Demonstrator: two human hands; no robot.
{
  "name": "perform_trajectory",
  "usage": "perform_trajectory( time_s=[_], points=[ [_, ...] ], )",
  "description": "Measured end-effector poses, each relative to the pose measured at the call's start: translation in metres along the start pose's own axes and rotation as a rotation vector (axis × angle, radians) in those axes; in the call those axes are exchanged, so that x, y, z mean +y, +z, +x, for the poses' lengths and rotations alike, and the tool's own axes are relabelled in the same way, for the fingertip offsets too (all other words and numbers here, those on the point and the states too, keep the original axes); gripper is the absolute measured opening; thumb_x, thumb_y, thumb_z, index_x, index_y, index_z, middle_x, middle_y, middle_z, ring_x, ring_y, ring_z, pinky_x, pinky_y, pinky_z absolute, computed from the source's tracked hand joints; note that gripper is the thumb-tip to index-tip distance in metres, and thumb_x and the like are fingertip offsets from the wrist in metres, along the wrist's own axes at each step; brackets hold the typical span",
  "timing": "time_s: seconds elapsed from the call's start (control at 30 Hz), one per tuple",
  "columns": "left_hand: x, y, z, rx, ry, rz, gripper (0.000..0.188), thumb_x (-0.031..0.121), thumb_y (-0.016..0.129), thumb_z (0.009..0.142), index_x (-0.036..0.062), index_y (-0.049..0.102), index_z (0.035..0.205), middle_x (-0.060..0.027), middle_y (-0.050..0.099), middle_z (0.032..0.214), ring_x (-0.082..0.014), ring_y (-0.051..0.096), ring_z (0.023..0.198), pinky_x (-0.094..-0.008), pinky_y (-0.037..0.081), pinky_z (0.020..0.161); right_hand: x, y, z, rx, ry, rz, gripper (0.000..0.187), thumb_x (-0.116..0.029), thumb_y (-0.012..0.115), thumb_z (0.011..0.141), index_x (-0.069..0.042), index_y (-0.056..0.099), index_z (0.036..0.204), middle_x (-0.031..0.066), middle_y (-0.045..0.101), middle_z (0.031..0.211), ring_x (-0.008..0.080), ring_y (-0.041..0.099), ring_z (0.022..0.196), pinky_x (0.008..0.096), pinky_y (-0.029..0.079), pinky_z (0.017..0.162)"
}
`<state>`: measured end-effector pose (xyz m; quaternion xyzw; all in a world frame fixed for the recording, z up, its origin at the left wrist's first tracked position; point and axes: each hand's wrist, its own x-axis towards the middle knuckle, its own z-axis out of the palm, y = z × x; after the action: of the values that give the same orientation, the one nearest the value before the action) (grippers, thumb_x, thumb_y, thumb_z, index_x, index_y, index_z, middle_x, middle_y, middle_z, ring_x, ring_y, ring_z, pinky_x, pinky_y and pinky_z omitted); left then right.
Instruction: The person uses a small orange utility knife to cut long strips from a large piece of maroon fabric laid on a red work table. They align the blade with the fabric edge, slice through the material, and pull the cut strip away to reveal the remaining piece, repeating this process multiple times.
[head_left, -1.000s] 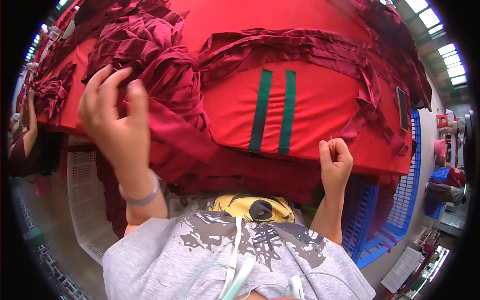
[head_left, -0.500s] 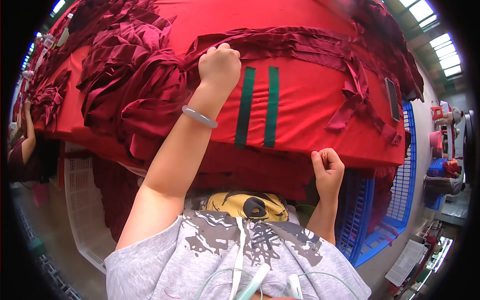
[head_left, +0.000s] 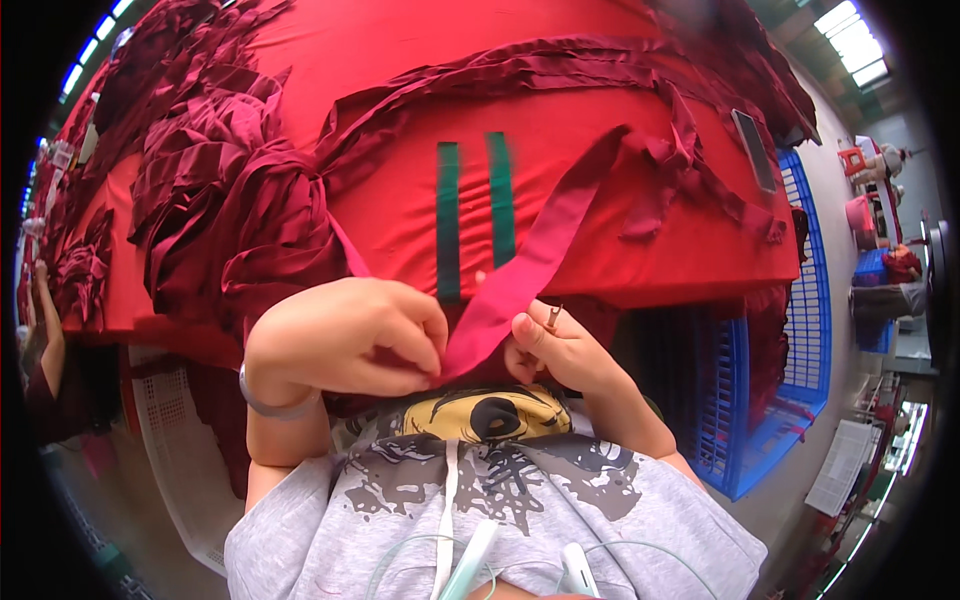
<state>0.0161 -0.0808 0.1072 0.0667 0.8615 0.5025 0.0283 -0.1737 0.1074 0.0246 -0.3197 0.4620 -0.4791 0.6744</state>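
crimson strip (head_left: 540, 257), left hand (head_left: 345, 335) pinching it, near table edge (head_left: 690, 285)

Room lies between slanting maroon strip (head_left: 548, 232) and fabric heap (head_left: 268, 218).

Downward fisheye view, head height

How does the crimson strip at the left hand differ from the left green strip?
The crimson strip is pinkish red, the left green strip dark green. The crimson strip slants past the table edge to the left hand; the left green strip lies on the red table. The crimson strip looks longer than the left green strip. Both are narrow bands.
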Motion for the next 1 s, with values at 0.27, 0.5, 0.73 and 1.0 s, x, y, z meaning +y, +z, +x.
perform_trajectory(
  time_s=[0.27, 0.5, 0.73, 1.0],
  points=[
    [0.001, -0.014, -0.034, -0.047, -0.032, -0.129, 0.017, 0.008, 0.075, 0.076, -0.0033, 0.067, 0.086, -0.0136, 0.063, 0.073, -0.0290, 0.063, 0.067, -0.0349, 0.047, 0.058, -0.084, -0.072, -0.030, 0.432, -0.903, 0.616, 0.056, -0.033, 0.055, 0.098, -0.011, 0.036, 0.146, 0.0084, 0.064, 0.104, 0.0198, 0.064, 0.092, 0.0360, 0.055, 0.084],
    [-0.009, -0.013, -0.035, 0.168, -0.099, -0.147, 0.014, 0.004, 0.077, 0.073, -0.0032, 0.069, 0.082, -0.0111, 0.060, 0.064, -0.0235, 0.058, 0.057, -0.0312, 0.042, 0.053, -0.114, -0.228, -0.160, 1.167, -0.787, 0.293, 0.029, -0.020, 0.057, 0.097, -0.008, 0.063, 0.122, -0.0041, 0.053, 0.063, 0.0073, 0.035, 0.044, 0.0229, 0.027, 0.041],
    [-0.017, 0.001, -0.022, 0.424, -0.351, -0.160, 0.015, 0.008, 0.073, 0.081, -0.0041, 0.065, 0.077, -0.0064, 0.054, 0.058, -0.0068, 0.048, 0.052, -0.0261, 0.035, 0.047, -0.088, -0.304, -0.192, 1.149, -0.495, 0.502, 0.032, -0.032, 0.057, 0.094, -0.006, 0.065, 0.109, 0.0023, 0.066, 0.068, 0.0142, 0.061, 0.056, 0.0285, 0.049, 0.049],
    [-0.023, 0.004, -0.015, 0.543, -0.319, -0.088, 0.013, 0.006, 0.071, 0.082, -0.0044, 0.065, 0.078, -0.0037, 0.056, 0.059, -0.0065, 0.048, 0.054, -0.0236, 0.035, 0.050, -0.088, -0.369, -0.169, 1.219, -0.344, 0.788, 0.031, -0.024, 0.042, 0.099, 0.002, 0.059, 0.097, 0.0044, 0.053, 0.065, 0.0126, 0.040, 0.049, 0.0267, 0.028, 0.046]
  ],
)
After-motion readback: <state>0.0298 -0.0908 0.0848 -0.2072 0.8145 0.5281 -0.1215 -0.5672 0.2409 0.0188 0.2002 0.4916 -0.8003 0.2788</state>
